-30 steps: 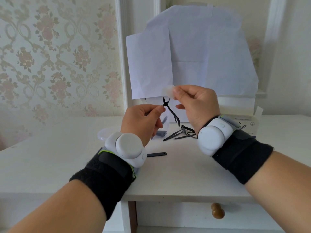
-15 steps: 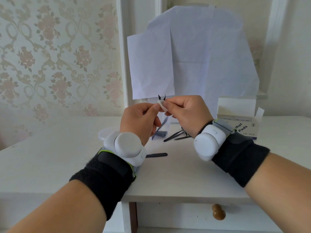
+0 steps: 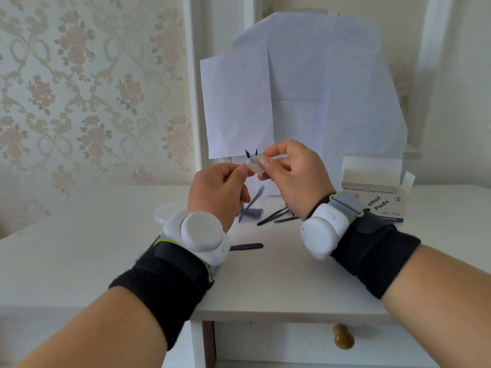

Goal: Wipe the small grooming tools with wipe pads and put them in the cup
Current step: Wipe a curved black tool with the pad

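My left hand (image 3: 220,191) grips the nipper (image 3: 251,153) upright, tips up, while my right hand (image 3: 289,176), just beside it, pinches the pad (image 3: 255,164) around its neck.

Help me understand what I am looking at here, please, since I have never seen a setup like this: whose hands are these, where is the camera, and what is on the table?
There is no machine here: a person works with two bare hands, and the white pucks strapped to the wrists are worn devices. The single picture comes from a camera on the person's head, looking forward and down.

The left hand pinches a small black grooming tool, whose two pointed tips stick up. The right hand pinches a white wipe pad around that tool.

On the white table lie more black tools, a flat black file, a clear cup holding tools, a round lid, and an open box of alcohol pads. White paper sheets stand behind.
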`<state>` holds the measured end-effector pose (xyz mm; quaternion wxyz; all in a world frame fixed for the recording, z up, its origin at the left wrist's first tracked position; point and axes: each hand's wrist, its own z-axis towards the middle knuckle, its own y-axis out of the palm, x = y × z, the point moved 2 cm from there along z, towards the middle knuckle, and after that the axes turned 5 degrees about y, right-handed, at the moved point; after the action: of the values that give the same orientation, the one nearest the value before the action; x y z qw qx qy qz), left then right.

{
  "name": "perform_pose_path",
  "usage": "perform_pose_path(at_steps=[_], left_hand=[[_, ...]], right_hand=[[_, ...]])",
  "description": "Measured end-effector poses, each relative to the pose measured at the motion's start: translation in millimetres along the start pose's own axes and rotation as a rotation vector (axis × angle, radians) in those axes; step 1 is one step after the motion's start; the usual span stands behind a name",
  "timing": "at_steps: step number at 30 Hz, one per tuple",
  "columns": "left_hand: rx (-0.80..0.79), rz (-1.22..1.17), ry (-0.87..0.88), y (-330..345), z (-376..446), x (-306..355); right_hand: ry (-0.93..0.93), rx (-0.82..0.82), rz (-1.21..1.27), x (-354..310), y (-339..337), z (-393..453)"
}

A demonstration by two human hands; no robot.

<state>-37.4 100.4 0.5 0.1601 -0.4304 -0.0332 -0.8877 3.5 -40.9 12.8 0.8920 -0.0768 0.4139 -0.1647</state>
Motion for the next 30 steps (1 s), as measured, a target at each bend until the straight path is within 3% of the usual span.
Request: perform_pose_path(at_steps=[12, 20, 26, 30], left_hand=[[-0.012, 0.110, 0.046, 0.8, -0.1, -0.9], [0.035, 0.208, 0.058, 1.6, 1.5, -4.0], [0.126, 0.260, 0.097, -3.5, 3.2, -3.4], [0.103, 0.259, 0.109, -2.5, 2.8, -4.2]], right_hand=[[-0.112, -0.002, -0.126, -8.6, -2.6, -5.0], [-0.153, -0.014, -0.444, -7.0, 2.9, -0.3], [-0.118, -0.052, -0.408, -5.1, -0.5, 1.0], [-0.159, -0.033, -0.364, -5.5, -0.2, -1.1]])
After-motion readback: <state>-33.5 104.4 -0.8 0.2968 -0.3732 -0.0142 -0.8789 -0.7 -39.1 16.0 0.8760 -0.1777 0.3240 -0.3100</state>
